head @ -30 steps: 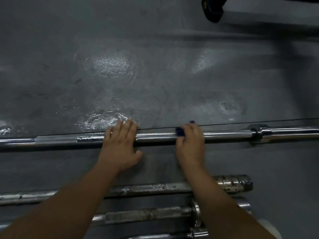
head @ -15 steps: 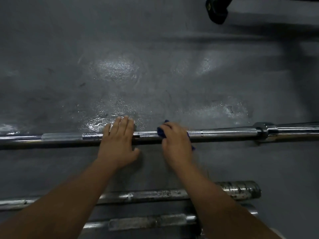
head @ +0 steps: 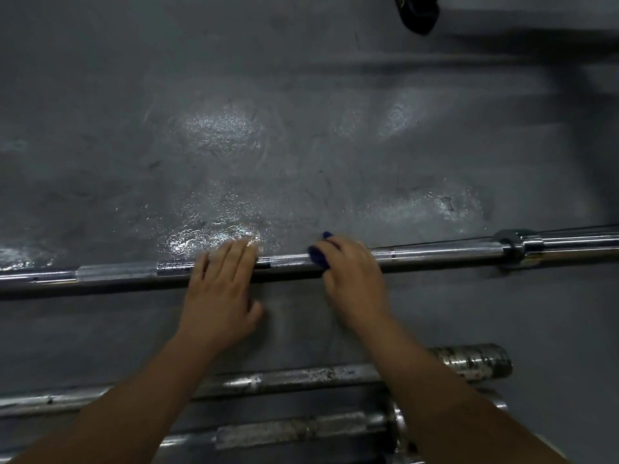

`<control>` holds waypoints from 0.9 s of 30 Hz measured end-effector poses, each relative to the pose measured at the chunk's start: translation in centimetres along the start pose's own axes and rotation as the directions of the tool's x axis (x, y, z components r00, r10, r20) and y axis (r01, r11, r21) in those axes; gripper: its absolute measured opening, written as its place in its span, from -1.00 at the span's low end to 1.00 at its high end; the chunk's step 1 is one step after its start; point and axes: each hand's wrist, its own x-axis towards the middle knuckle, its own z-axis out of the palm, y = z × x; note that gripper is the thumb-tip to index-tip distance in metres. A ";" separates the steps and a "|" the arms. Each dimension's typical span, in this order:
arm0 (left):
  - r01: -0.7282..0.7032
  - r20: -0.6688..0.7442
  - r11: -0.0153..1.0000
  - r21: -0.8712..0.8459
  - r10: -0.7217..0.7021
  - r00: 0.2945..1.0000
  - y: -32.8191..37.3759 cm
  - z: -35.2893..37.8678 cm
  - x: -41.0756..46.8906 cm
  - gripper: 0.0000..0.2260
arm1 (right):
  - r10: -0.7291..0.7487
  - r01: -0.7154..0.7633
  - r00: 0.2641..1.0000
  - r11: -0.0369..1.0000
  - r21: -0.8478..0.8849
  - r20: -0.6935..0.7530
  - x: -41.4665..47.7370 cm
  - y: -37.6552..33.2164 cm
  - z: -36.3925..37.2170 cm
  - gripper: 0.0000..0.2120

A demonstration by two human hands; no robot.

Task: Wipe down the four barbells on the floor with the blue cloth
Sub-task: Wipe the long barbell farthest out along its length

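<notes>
Right hand (head: 351, 279) rubbed blue cloth (head: 316, 255) along far barbell (head: 435, 254).

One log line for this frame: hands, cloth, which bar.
step: wiping far barbell | left hand: flat on shaft | right hand: grips blue cloth on shaft | two nearer barbells: no hand on them

Dark grey floor (head: 100, 95) glints with pale light patches (head: 221, 128).
</notes>
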 end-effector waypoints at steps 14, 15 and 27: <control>0.212 0.005 0.976 0.058 -0.212 0.977 -8.2 -1.2 -4.2 -0.17 | 0.209 -0.209 0.974 0.978 0.013 -0.083 -1.5 1.9 -0.9 -0.56; 0.206 0.020 0.976 0.075 -0.208 0.978 -8.7 -0.9 -4.5 -0.16 | 0.289 -0.288 0.948 0.957 0.029 -0.131 -1.6 1.1 -0.5 -0.57; 0.259 -0.042 0.966 -0.021 -0.260 0.965 -7.8 -0.2 -4.0 -0.22 | 0.143 -0.139 0.988 0.988 0.070 -0.057 -1.0 -0.4 -0.1 -0.54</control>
